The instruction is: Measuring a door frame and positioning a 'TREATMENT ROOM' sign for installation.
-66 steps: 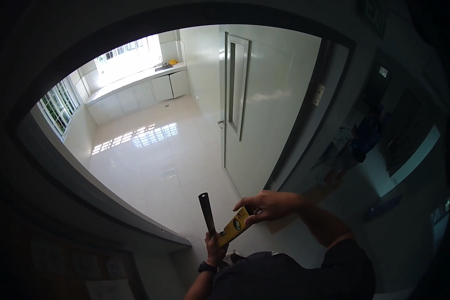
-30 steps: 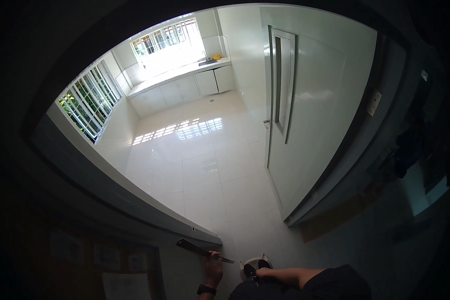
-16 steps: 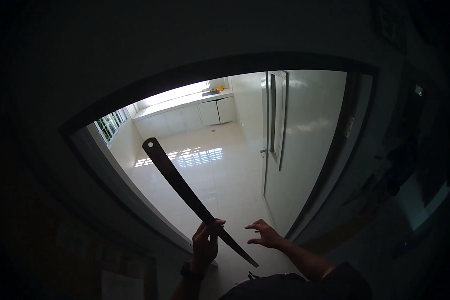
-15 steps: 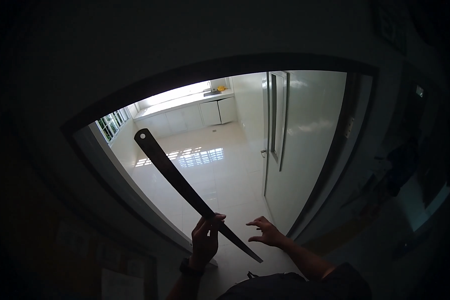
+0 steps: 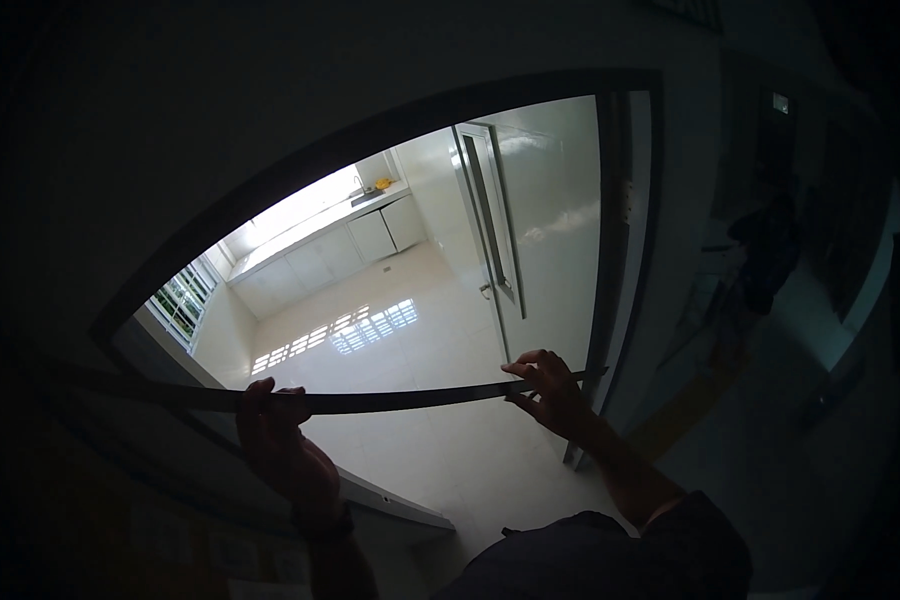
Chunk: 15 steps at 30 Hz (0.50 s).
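Observation:
A long, thin, flat ruler (image 5: pixel 400 402), dark against the light, lies nearly level across the doorway in front of me. My left hand (image 5: pixel 285 450) is closed on it left of its middle, fingers over the near face. Toward its right end my right hand (image 5: pixel 555 400) pinches it, with fingers above and thumb below. The ruler's left end fades into the dark beside the door frame. Its right tip shows just past my right hand.
A dark door frame (image 5: pixel 380 128) surrounds the opening. The pale door (image 5: pixel 550 220) stands open on the right, with a lever handle. Beyond lie a glossy floor (image 5: pixel 370 370), a counter (image 5: pixel 320 225) with cabinets and a barred window (image 5: pixel 180 300). A person (image 5: pixel 770 250) is dimly visible at right.
The ruler has swung from a steep slant to nearly level. My left hand has moved left and up with it. My right hand, open before, has risen and taken hold of its right end.

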Tool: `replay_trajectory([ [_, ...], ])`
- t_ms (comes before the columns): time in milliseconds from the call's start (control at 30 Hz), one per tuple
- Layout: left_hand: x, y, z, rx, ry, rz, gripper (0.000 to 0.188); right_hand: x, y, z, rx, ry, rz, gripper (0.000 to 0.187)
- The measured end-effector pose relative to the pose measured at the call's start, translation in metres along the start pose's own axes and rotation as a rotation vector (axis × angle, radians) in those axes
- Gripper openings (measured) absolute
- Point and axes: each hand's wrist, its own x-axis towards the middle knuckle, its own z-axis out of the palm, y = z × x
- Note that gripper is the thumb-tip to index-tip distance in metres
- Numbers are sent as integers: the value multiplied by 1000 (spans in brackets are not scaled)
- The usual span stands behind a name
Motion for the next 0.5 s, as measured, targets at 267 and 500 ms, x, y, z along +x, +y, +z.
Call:
replay_trajectory([
  [267, 34, 4, -35, 72, 71, 17, 36, 34, -10, -23, -196, 96, -278, 52],
  [500, 78, 5, -49, 189, 9, 158, 34, 119, -25, -71, -266, 358, -478, 57],
])
